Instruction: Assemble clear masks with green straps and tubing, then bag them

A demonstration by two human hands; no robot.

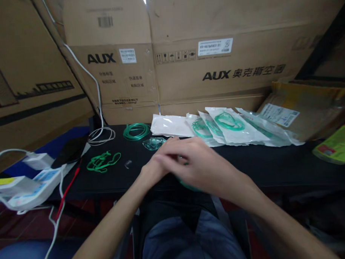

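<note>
My right hand (200,158) lies across my left hand (158,162) at the front of the black table. Its fingers are curled and its thumb bends inward. A bit of green tubing (191,187) shows below the right palm; what the fingers hold is hidden. My left hand's fingers are covered by the right. Just beyond them rests a clear green-tinted plastic mask (153,143). Behind that lies a coil of green tubing (136,131). To the left are a tangled green elastic strap (102,162) and a small clear plastic piece (128,164).
Several white packets with green masks and tubing (229,122) overlap along the back right. A taped carton (290,106) and a yellow-green package (337,144) stand farther right. At left are a power strip (35,189), cables and a black phone-like object (70,150). Large cardboard (182,80) walls the back.
</note>
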